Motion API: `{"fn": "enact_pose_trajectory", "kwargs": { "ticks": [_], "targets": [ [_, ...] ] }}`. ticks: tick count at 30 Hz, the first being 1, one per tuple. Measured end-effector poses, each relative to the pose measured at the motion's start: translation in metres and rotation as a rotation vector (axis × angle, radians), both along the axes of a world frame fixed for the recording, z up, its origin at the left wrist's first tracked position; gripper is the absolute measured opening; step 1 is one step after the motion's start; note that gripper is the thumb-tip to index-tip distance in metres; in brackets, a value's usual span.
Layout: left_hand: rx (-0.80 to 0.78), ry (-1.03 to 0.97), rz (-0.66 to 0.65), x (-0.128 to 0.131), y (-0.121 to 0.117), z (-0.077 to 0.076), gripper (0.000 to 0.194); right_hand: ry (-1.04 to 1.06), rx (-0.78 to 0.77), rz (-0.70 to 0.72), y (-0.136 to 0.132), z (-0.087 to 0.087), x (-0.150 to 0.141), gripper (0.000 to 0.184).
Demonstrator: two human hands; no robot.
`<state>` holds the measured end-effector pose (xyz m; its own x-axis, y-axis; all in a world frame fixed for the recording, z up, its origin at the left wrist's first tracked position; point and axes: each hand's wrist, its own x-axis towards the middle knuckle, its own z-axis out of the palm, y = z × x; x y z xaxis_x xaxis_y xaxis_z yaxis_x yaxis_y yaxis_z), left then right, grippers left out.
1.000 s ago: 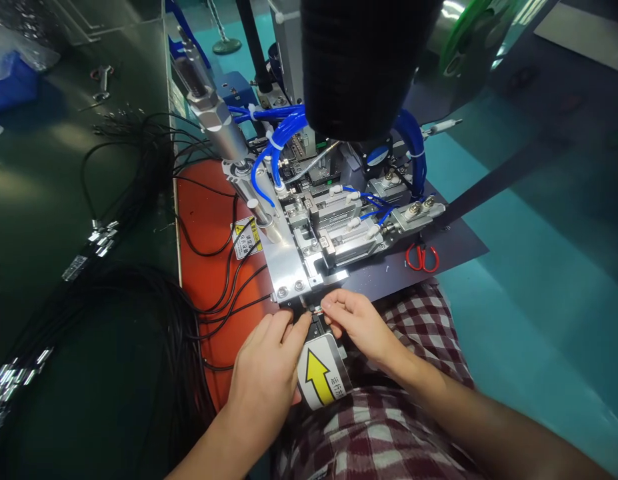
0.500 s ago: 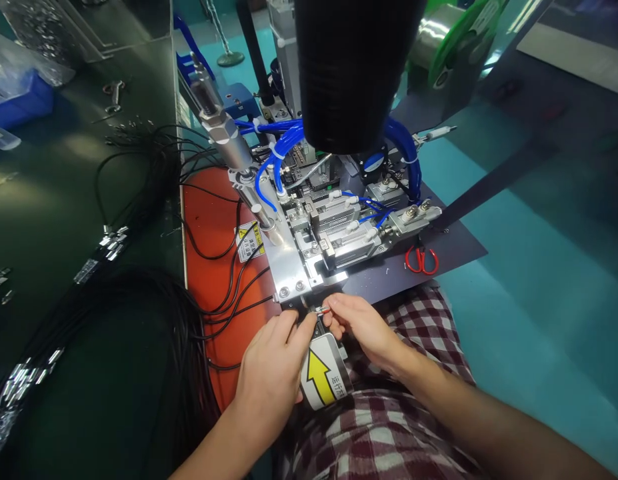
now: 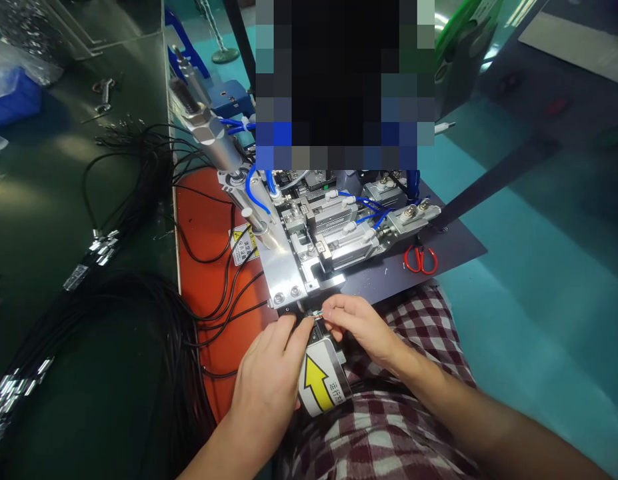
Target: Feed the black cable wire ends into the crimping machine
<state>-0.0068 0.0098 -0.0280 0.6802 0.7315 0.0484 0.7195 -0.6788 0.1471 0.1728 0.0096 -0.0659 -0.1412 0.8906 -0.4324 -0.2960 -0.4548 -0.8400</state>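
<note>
Both my hands meet at the front edge of a small metal machine (image 3: 309, 247) with blue air hoses. My right hand (image 3: 356, 323) pinches the thin coloured wires (image 3: 319, 315) at the end of a cable, fingers pressed together. My left hand (image 3: 271, 373) rests beside it, its fingertips closed on the same cable end, right under the machine's silver plate (image 3: 283, 273). A white label with a yellow arrow (image 3: 321, 385) lies just below the fingers.
A thick bundle of black cables with metal plugs (image 3: 99, 313) covers the dark bench on the left. An orange mat (image 3: 209, 267) lies under the machine. Red scissors (image 3: 419, 259) sit on the dark sheet to the right. A blue bin (image 3: 13, 93) stands far left.
The view has shifted slightly. My hands stay at the machine's front edge, and my right hand's pinch on the wires has drawn a little closer to my left fingertips.
</note>
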Motion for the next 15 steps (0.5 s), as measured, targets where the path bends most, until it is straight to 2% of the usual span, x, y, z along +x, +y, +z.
{"fn": "enact_pose_trajectory", "kwargs": {
  "ticks": [5,10,15],
  "targets": [
    [0.031,-0.008,-0.005,0.0008,-0.0007,0.0002,0.041,-0.256,0.041,-0.037,0.0006,0.0047,-0.0023,0.005],
    [0.062,-0.021,-0.015,0.004,-0.001,0.0021,0.037,-0.066,-0.043,0.026,0.0027,0.0038,-0.0023,0.018],
    [0.031,-0.01,-0.004,0.0052,-0.0015,0.0024,0.038,-0.029,-0.066,-0.026,0.0048,0.0054,-0.0049,0.021]
  ]
}}
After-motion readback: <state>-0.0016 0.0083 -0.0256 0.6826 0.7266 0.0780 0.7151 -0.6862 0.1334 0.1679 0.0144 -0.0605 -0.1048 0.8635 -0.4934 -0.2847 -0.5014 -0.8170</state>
